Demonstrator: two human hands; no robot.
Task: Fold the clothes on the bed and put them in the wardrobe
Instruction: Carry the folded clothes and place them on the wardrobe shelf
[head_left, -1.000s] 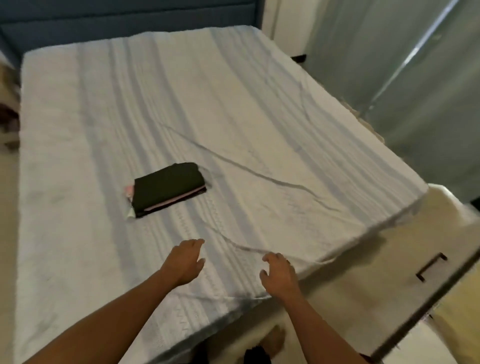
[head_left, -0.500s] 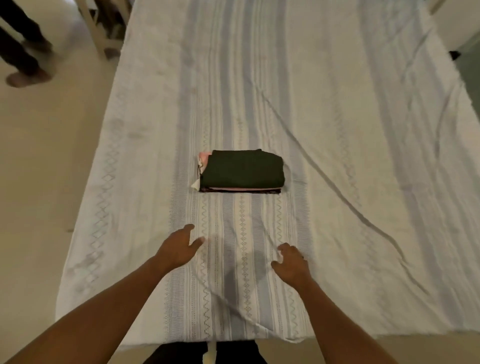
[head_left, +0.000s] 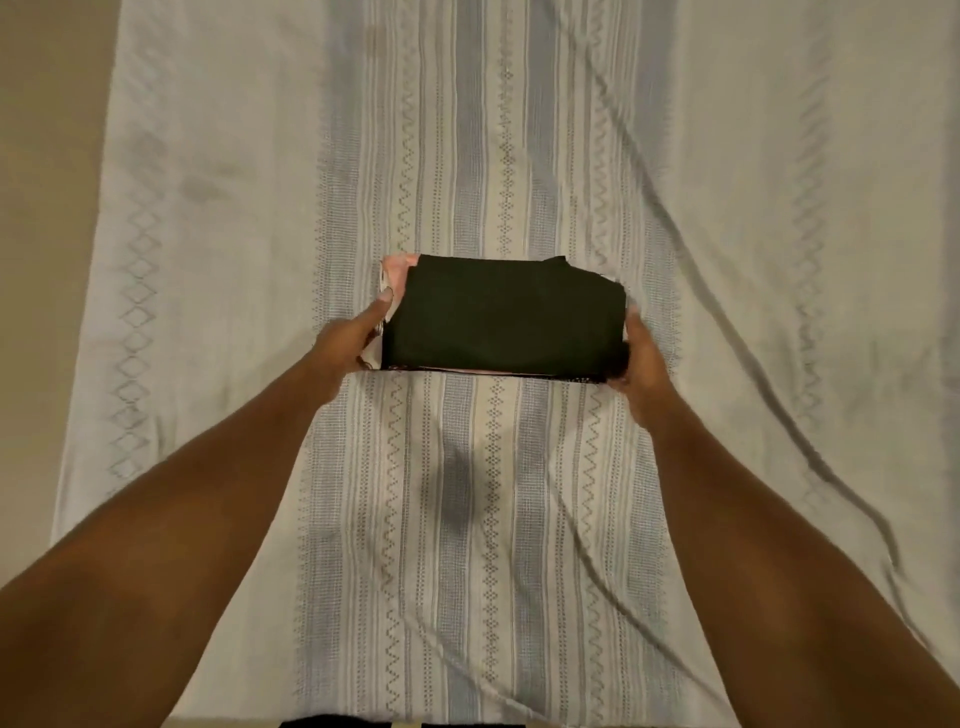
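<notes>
Clothes (head_left: 506, 317), folded into a compact rectangular stack, are held at the centre of the frame, over the middle of the bed (head_left: 519, 130). A dark, nearly black piece is seen on top. A pink piece (head_left: 399, 273) is exposed at the stack's upper left corner, and a thin pink edge is visible along the lower side. The stack is gripped at both short ends. The left hand (head_left: 345, 345) is closed on the left end, its thumb (head_left: 385, 297) laid on top over the pink layer, while the remaining fingers are hidden beneath the stack. The right hand (head_left: 641, 366) is closed round the right end, the fingers being tucked under and mostly concealed. Whether the stack is lifted clear of the sheet (head_left: 753, 260) or resting on it cannot be told. The bed is covered by this pale sheet, patterned with grey-blue stripes and zigzag lines running from top to bottom of the frame; long creases are seen across its right half. A soft shadow (head_left: 457, 499) is cast on the sheet below the stack, between the two bare forearms, which are extended from the lower corners of the frame. A beige floor (head_left: 47, 156) is shown along the left edge
</notes>
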